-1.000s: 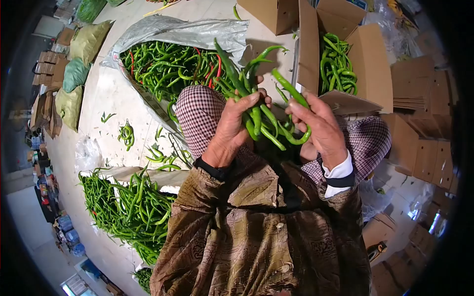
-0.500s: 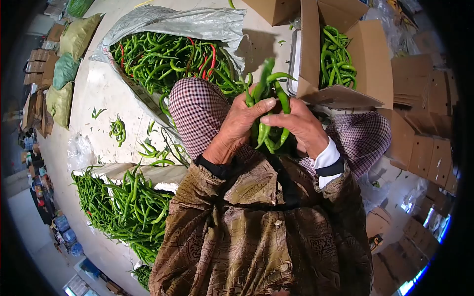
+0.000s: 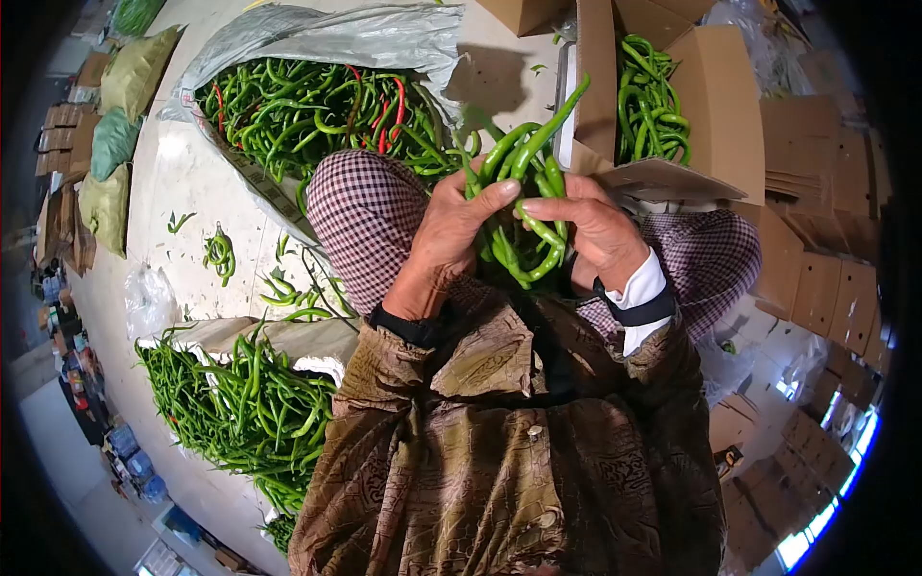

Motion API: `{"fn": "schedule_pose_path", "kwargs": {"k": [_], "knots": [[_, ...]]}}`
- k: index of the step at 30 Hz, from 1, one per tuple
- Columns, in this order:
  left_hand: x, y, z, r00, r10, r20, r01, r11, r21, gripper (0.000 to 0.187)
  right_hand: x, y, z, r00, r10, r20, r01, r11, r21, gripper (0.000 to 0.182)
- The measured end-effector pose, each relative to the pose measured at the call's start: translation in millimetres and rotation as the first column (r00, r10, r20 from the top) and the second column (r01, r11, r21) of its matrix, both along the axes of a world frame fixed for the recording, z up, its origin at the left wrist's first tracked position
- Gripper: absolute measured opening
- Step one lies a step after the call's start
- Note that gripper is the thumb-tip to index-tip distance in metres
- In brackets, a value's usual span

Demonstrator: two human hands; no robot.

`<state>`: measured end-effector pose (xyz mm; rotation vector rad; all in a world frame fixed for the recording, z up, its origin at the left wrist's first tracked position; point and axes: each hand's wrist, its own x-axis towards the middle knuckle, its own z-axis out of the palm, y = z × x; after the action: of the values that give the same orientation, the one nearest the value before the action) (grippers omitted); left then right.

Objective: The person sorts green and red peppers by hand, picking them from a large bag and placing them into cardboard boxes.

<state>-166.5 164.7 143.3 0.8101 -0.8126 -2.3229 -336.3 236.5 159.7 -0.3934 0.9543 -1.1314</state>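
Note:
A bunch of several long green peppers (image 3: 523,154) is held between both hands above my lap. My left hand (image 3: 451,221) wraps round the bunch from the left, its thumb laid across the peppers. On the right side my right hand (image 3: 595,226) grips the same bunch, thumb pointing inward; its lower fingers are partly hidden. Beyond my knee, an open grey sack (image 3: 355,34) spills green peppers with some red ones (image 3: 399,110). An open cardboard box (image 3: 725,115) at the upper right holds more green peppers (image 3: 648,106).
A large pile of green peppers (image 3: 240,403) lies at the lower left beside a white sack edge. Loose peppers (image 3: 219,254) are on the floor. Full sacks (image 3: 106,206) stand far left, and stacked cardboard boxes (image 3: 826,288) are at the right.
The peppers in the hands have shifted, with one long pepper now sticking up to the right. Both hands stay round the bunch, and the view has moved slightly.

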Motion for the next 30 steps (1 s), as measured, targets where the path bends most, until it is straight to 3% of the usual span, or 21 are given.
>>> {"fn": "schedule_pose_path", "kwargs": {"k": [5,7,10,13,16,19,21,24,25,27,29,30], "knots": [[10,-1,-2,0.997,0.075,0.008,-0.074,0.996,-0.048,0.04,-19,2,-4,0.999,-0.027,-0.016,0.028,0.998,0.062,0.03],[8,-2,-5,0.995,0.089,-0.044,-0.09,0.996,-0.009,0.04,-18,2,-5,0.999,-0.026,0.032,0.026,1.0,0.012,0.032],[7,-8,-9,0.985,0.143,-0.093,-0.122,0.97,0.208,0.037,-20,4,-1,0.999,0.019,0.046,-0.02,1.0,0.014,0.03],[9,-8,-12,0.987,0.154,-0.035,-0.145,0.973,0.18,0.035,-24,12,10,1.0,-0.005,-0.001,0.005,1.0,-0.002,0.029],[13,-6,-13,0.964,0.106,-0.243,-0.055,0.976,0.21,0.035,-29,19,22,0.998,0.014,-0.068,-0.017,0.999,-0.04,0.028],[15,-4,-12,0.832,0.113,-0.542,0.064,0.953,0.297,0.037,-28,22,12,0.991,0.014,-0.134,-0.02,0.999,-0.046,0.032],[15,-7,-19,0.79,-0.008,-0.614,0.098,0.989,0.112,0.039,-22,24,10,0.959,-0.033,-0.282,0.004,0.995,-0.104,0.034],[20,-9,-19,0.769,0.017,-0.639,0.124,0.977,0.175,0.039,-17,25,26,0.943,-0.078,-0.323,0.036,0.99,-0.137,0.03],[18,-6,-13,0.784,0.097,-0.614,0.064,0.97,0.235,0.039,-17,25,31,0.928,-0.096,-0.361,0.045,0.988,-0.146,0.029],[17,-6,-13,0.809,0.122,-0.574,0.035,0.967,0.254,0.041,-17,28,27,0.78,-0.188,-0.597,0.051,0.97,-0.239,0.027],[15,-4,-11,0.919,0.035,-0.393,-0.006,0.997,0.077,0.043,-12,29,35,0.588,-0.28,-0.759,0.046,0.948,-0.314,0.029],[15,-1,-10,0.961,-0.006,-0.277,0.005,1.0,-0.005,0.044,-10,31,37,0.549,-0.302,-0.78,0.045,0.942,-0.334,0.028]]}}
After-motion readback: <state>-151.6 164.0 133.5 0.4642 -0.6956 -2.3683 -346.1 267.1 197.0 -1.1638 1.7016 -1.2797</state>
